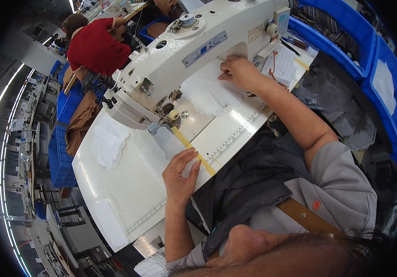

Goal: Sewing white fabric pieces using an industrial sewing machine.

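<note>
A white sewing machine (180, 55) stands across the white table. Beneath its needle area lies a small pale fabric piece (165, 141), beside a strip of yellow tape (202, 161). My left hand (180, 177) rests at the near end of this piece, thumb and fingers apart, with nothing visibly gripped. Under the machine's arm, a loose pile of white fabric pieces (210, 92) is spread out. My right hand (242, 74) reaches to the pile's far right side, its fingers curled in a pinch on the white fabric; the fingertips are partly hidden.
More white pieces (109, 142) lie on the table's left, and another (110, 224) near its left corner. A paper pad (281, 64) and pens are at the right. Blue bins (337, 41) flank the table. A person in red (97, 46) works beyond the machine.
</note>
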The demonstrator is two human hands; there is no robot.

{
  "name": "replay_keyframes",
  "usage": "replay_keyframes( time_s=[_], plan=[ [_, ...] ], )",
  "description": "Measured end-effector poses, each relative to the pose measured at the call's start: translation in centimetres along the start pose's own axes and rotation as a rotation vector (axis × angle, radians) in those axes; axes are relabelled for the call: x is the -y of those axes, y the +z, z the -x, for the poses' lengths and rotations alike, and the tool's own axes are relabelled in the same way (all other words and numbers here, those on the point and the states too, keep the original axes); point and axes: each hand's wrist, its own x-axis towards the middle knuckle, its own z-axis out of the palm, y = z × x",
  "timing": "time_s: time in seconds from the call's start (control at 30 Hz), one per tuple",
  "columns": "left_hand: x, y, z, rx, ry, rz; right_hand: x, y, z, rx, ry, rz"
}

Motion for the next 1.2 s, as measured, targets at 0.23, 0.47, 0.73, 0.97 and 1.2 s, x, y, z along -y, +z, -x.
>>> replay_keyframes(
  time_s=[0.23,0.47,0.73,0.97,1.2],
  plan=[
    [0.5,-0.1,-0.8,-0.097,-0.187,0.467,9.1,-6.8,4.6,0.239,-0.157,-0.437],
    [-0.4,-1.5,-2.4,0.027,-0.451,0.864,14.6,-5.0,9.0,0.636,0.019,-0.840],
    [3.8,-4.8,-3.4,-0.034,-0.525,0.552,15.3,0.7,8.5,0.553,-0.397,-0.958],
    [8.4,-5.0,-6.9,-0.052,-0.489,0.151,15.9,4.7,7.3,0.218,-0.611,-0.434],
    [9.9,-4.1,-7.6,-0.108,-0.349,-0.058,16.1,5.6,6.9,0.126,-0.554,-0.340]
  ],
)
